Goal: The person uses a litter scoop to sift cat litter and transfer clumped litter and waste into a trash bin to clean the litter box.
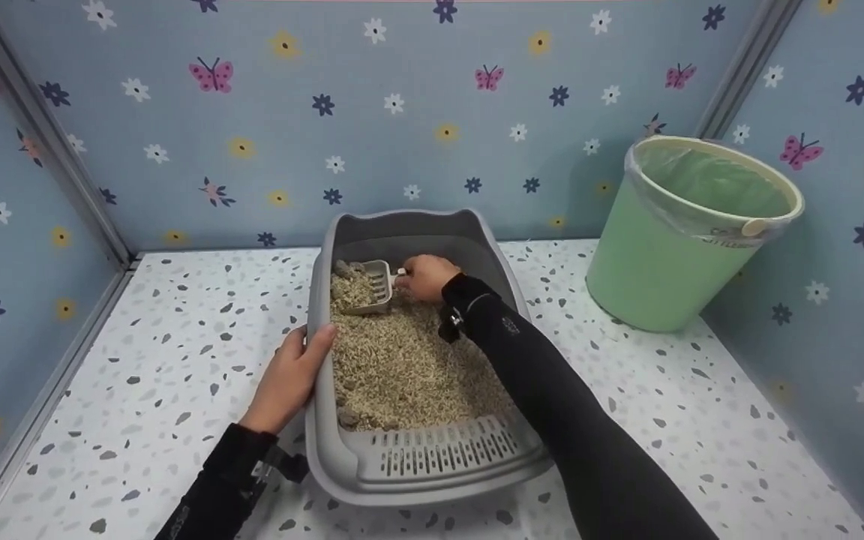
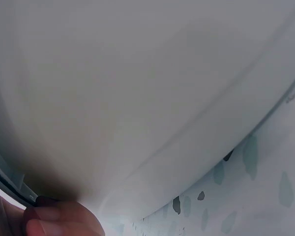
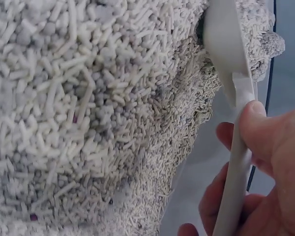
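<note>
A grey litter box (image 1: 477, 232) filled with beige pellet litter (image 1: 394, 360) stands on the speckled floor. My right hand (image 1: 426, 277) grips the handle of a pale slotted scoop (image 1: 372, 289), whose head is dug into the litter at the far end with litter and a grey clump (image 1: 342, 268) in it. In the right wrist view my fingers (image 3: 265, 147) wrap the scoop handle (image 3: 233, 162) above the litter (image 3: 88, 123). My left hand (image 1: 293, 375) grips the box's left rim, thumb inside. The left wrist view shows the box's grey outer wall (image 2: 137, 88) and my fingertips (image 2: 59, 221).
A green bin (image 1: 672, 255) lined with a clear bag stands at the back right. Blue flowered walls (image 1: 402, 112) close in the back and both sides. The speckled white floor (image 1: 177, 360) spreads around the box. Another dark clump (image 1: 348, 416) lies at the litter's near end.
</note>
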`<move>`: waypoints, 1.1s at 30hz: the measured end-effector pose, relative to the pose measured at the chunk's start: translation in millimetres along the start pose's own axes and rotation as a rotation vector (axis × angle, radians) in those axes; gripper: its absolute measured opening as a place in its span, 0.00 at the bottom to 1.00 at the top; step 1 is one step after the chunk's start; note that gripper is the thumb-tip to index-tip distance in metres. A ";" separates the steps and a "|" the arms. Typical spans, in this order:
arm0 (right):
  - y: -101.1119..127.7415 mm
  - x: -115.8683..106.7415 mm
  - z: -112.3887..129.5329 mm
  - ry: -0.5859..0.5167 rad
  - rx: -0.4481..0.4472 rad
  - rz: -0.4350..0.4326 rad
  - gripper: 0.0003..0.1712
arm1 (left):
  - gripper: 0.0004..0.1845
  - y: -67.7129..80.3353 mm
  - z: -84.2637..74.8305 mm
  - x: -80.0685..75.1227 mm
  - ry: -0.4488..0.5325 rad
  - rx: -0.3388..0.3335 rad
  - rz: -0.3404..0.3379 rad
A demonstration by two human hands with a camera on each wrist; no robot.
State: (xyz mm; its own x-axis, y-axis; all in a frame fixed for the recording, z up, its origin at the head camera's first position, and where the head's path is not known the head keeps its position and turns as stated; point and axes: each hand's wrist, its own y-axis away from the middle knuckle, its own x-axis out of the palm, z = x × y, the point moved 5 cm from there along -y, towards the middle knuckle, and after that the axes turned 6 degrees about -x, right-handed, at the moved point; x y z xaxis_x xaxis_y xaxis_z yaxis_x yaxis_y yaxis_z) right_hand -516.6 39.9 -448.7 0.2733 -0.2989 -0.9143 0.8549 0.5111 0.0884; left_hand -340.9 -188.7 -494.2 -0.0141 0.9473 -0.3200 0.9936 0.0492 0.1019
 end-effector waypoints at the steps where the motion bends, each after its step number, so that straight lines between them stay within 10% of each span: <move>1: 0.4 0.4 0.9 -0.015 0.000 0.016 0.23 | 0.51 0.2 -0.3 -0.2 -0.002 0.000 0.000; 33: -8.1 2.6 -1.9 -0.102 -0.048 0.094 0.16 | 0.48 -2.7 -0.3 -0.7 -0.014 0.001 -0.009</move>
State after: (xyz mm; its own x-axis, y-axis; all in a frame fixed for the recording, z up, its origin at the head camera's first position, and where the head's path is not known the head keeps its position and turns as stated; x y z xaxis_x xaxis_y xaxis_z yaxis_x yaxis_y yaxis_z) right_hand -523.7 36.6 -452.6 0.3972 -0.3271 -0.8575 0.8019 0.5781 0.1509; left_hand -343.7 -189.4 -493.9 -0.0213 0.9424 -0.3338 0.9935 0.0573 0.0984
